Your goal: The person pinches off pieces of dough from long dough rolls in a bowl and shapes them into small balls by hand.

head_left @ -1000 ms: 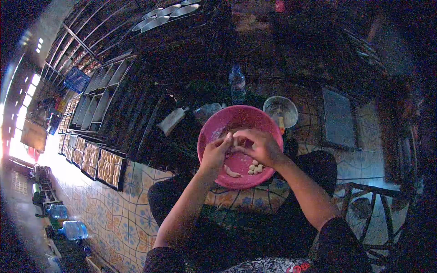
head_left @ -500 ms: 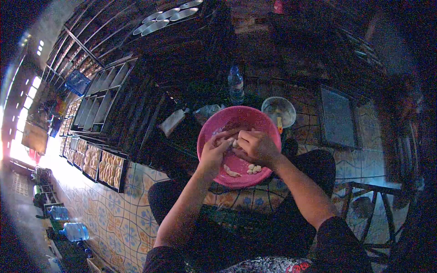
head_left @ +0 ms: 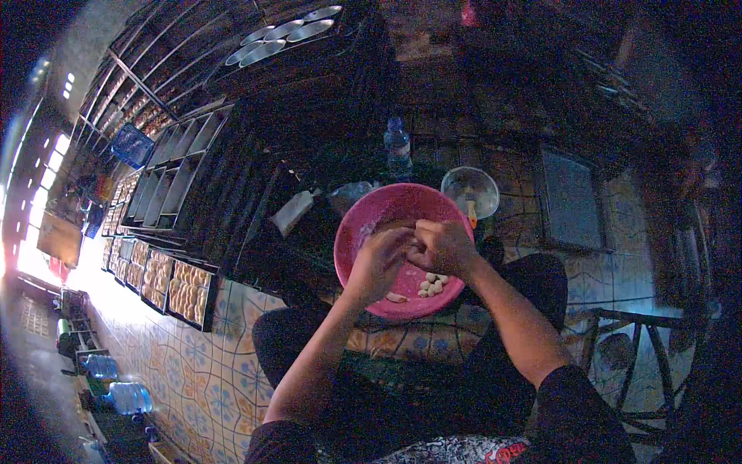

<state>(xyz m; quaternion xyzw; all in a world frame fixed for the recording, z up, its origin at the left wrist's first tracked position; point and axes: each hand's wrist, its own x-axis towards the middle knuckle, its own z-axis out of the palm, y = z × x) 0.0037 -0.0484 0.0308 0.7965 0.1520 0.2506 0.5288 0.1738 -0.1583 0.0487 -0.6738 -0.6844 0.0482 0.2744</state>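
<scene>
A pink plastic basin (head_left: 403,312) sits in front of me between my bent legs. Over its middle, my left hand (head_left: 377,261) and my right hand (head_left: 443,246) meet, fingers bent inward and fingertips touching or nearly so. Both hands are closed; whatever lies between the fingers is hidden. Below my right hand, several small, rounded pale lumps (head_left: 433,285) are gathered on the basin floor. Another pale, longer piece (head_left: 396,297) lies near the heel of my left hand. Their exact kind is not clear.
Behind the basin stand a water bottle (head_left: 398,147), a metal bowl (head_left: 485,185) and a white plastic bag (head_left: 295,213). Trays of bread (head_left: 189,294) line the left side. A flat metal tray (head_left: 572,197) and a dark metal frame (head_left: 635,344) stand at right.
A pale lump visible between my fingers earlier is now out of sight. My left hand has turned and shifted slightly right, partly covering the longer piece. The lumps in the basin lie slightly differently.
</scene>
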